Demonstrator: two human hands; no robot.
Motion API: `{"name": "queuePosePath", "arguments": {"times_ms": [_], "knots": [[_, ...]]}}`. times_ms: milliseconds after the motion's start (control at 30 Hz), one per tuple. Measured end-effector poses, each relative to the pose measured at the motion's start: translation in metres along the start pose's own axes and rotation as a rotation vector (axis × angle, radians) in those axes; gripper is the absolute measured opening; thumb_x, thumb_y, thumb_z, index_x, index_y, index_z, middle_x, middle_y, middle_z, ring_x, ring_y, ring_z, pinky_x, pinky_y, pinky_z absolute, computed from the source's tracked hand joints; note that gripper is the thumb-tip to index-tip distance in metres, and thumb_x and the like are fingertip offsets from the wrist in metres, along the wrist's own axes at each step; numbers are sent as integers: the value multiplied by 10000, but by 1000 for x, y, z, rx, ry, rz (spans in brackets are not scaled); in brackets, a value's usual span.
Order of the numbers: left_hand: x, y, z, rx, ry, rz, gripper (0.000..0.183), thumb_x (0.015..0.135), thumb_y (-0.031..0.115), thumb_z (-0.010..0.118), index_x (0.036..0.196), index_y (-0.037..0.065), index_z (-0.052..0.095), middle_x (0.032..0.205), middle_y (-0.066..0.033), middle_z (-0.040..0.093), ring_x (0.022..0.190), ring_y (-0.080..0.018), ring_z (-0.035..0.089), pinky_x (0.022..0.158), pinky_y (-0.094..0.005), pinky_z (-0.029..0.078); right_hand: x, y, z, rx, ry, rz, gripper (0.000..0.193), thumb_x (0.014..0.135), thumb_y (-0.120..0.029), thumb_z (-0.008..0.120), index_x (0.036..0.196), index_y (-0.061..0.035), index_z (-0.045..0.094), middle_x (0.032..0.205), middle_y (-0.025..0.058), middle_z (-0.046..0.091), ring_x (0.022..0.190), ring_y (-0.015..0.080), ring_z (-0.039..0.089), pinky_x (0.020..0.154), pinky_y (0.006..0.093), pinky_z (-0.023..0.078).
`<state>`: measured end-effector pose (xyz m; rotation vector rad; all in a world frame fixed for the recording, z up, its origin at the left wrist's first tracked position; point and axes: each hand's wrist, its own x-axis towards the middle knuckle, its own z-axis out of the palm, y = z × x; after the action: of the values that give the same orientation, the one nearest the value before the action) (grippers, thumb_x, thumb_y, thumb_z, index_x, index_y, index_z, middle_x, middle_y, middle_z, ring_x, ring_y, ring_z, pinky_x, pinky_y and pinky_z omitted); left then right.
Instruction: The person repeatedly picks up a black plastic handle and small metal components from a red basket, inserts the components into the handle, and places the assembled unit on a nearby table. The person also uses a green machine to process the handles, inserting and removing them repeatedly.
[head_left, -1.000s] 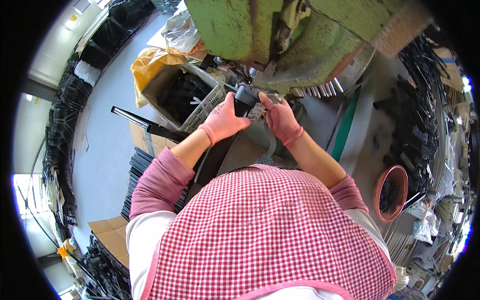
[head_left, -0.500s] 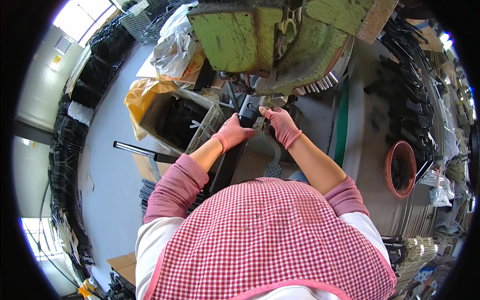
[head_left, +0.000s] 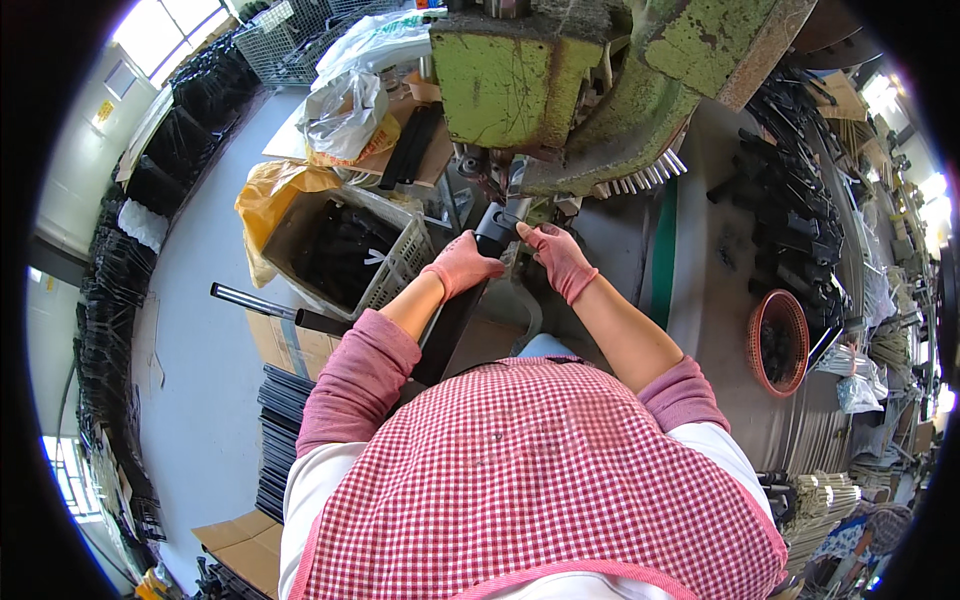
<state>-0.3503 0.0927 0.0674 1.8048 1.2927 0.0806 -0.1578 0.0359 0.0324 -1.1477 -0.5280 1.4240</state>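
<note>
While both hands meet under the head of the green machine point(head_left: 505, 95), the black fitting point(head_left: 492, 226) is between them, just below the machine's lower edge. The left hand point(head_left: 464, 265), in a pink glove, is closed around the fitting from its left side, with the thumb across the near side. The right hand point(head_left: 558, 258), also gloved in pink, is held narrow: its thumb and forefinger are close together at the right edge of the fitting. Whether they pinch some small piece there, I cannot tell. From under the left hand, a wide black bar point(head_left: 452, 335) runs toward the checked apron point(head_left: 540, 470); the hand hides whether bar and fitting are joined.

To the left stands a grey crate point(head_left: 402, 262) with dark parts point(head_left: 340, 250) inside, and a yellow sack point(head_left: 268, 220) hangs over its left edge. Just beside the crate's near edge lies a tube with a shiny end point(head_left: 262, 300). Behind the crate, a brown board point(head_left: 432, 164) carries black strips point(head_left: 410, 145) near its right edge and a clear plastic bag point(head_left: 345, 112) toward its left corner. Well apart, on the right, is a red basket point(head_left: 754, 348) holding dark pieces.
</note>
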Motion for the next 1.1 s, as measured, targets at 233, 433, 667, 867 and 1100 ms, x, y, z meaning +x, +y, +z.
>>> {"name": "queuePosePath", "arguments": {"times_ms": [233,433,667,867,1100], "knots": [[9,-15,9,-15,110,93,531,704,249,784,1077,-52,555,873,-127,662,740,-193,653,668,-318,526,2,5,-4,5,-61,49,293,882,-197,762,1066,-8,634,1037,52,651,933,129,602,842,265,480],[-11,11,-16,-293,-45,218,430,727,135,744,1106,3,588,918,-53,637,786,-143,591,706,-298,497,13,-1,-3,49,-141,-81,340,908,-135,700,1179,50,606,1133,105,671,1100,196,633,1009,325,463],[-59,59,-7,-484,-515,-19,354,835,83,685,1167,20,583,854,-18,616,745,-111,607,607,-273,514,-59,10,-11,671,-443,81,290,971,-289,623,1171,-80,596,1097,107,682,977,245,674,866,378,544],[-54,29,69,-137,-649,311,622,899,183,660,1438,-12,418,1387,-142,513,1239,-205,509,1047,-308,408,-105,77,-103,803,6,199,153,895,-157,649,992,-40,642,962,130,689,918,292,679,770,467,577],[-72,-11,102,-572,-414,-300,333,964,148,626,1237,-21,538,1091,-111,653,972,-188,639,861,-308,532,-65,-166,-322,417,507,-354,92,891,-191,627,900,-99,620,895,35,618,807,202,564,718,409,471]]}}
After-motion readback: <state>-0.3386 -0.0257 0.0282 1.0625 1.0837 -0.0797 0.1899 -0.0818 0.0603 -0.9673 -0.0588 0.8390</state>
